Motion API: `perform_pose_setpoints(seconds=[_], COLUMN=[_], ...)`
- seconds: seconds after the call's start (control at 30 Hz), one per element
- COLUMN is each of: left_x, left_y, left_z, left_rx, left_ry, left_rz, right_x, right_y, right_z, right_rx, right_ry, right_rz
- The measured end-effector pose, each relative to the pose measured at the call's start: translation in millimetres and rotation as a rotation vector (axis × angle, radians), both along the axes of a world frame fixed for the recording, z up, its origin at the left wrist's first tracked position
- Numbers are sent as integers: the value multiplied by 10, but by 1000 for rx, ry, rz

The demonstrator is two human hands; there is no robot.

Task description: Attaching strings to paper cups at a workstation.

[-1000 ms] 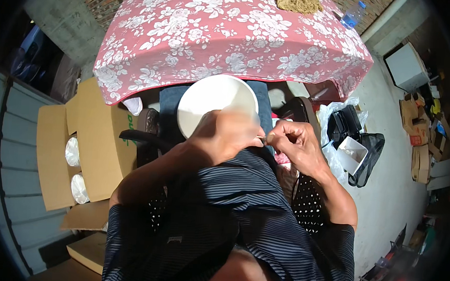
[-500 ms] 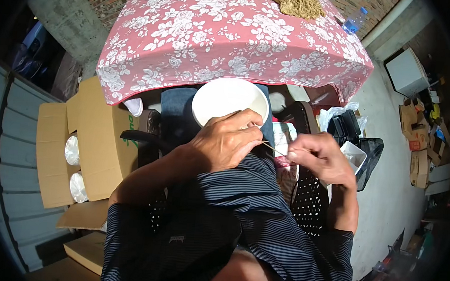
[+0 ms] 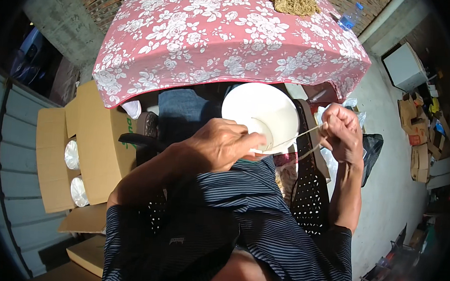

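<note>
Left hand (image 3: 223,146) is being closed over the near rim of a white bowl (image 3: 260,112), which is being held tilted over the lap, just below the edge of the bench (image 3: 226,42) with its flowered cloth. Right hand (image 3: 340,131) is being pinched shut on a thin pale strand (image 3: 300,136) (drawn taut, seemingly so it runs straight from the bowl). An open cardboard box (image 3: 88,147) is standing at the left.

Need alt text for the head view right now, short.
Left hand holds a white paper bowl by its rim; right hand pinches thin pale strands stretched from it. A pink floral tablecloth lies beyond.
</note>
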State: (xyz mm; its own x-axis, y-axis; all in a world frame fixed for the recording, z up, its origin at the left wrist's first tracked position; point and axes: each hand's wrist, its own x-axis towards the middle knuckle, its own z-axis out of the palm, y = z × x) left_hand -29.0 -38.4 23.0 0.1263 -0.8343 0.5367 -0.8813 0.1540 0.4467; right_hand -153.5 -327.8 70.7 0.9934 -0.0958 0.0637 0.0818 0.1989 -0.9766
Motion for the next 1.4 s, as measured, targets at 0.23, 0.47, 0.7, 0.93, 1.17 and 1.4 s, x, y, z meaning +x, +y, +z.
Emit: perform_pose_setpoints(seconds=[0.23, 0.47, 0.7, 0.93, 1.17, 1.4], left_x=[678, 899, 717, 726, 708, 989], left_y=[174, 935, 828, 532, 743, 920], left_z=[393, 129, 447, 31, 130, 25], left_rx=[148, 363, 191, 449, 378, 378], left_ry=[-134, 414, 384, 697, 340, 621], left_rz=[-221, 25, 431, 370, 402, 102], right_x=[31, 237, 654, 834, 629, 354], right_y=[30, 653, 1482, 2218, 2150, 1530], right_z=[-172, -317, -314, -786, -467, -15], right_rx=[-687, -1055, -1330, -1375, -1151, -644], right_ry=[-84, -136, -408, -566, -526, -217], right_rz=[23, 243, 120, 63, 316, 554])
